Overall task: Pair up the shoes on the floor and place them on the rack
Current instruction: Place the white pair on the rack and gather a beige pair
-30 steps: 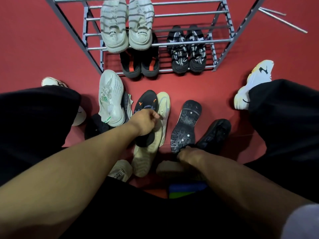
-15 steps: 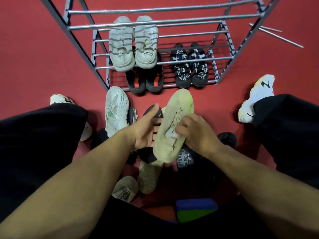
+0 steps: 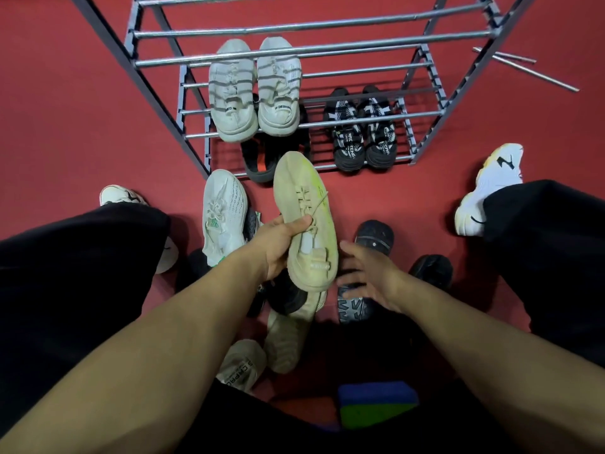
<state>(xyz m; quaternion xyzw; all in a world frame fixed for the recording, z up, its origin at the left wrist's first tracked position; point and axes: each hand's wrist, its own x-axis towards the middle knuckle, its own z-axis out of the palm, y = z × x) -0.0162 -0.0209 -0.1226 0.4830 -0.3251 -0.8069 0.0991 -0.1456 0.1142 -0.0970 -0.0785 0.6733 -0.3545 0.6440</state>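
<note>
My left hand grips a beige sneaker by its side, toe pointing toward the rack, held above the pile on the floor. My right hand hovers just right of it with fingers spread, holding nothing. Beneath lie a second beige sneaker, a black shoe, a white-green sneaker, a black shoe sole-up, two more black shoes and a beige shoe. The metal rack holds a white pair, a black-white pair and a black-orange pair.
My legs in black trousers spread to both sides, with white sneakers on my feet. Loose metal rods lie on the red floor right of the rack. A blue-green block sits close to my body.
The beige sneaker went from the floor up into both hands, then to my left hand alone. My right hand let go and dropped away to the right.
</note>
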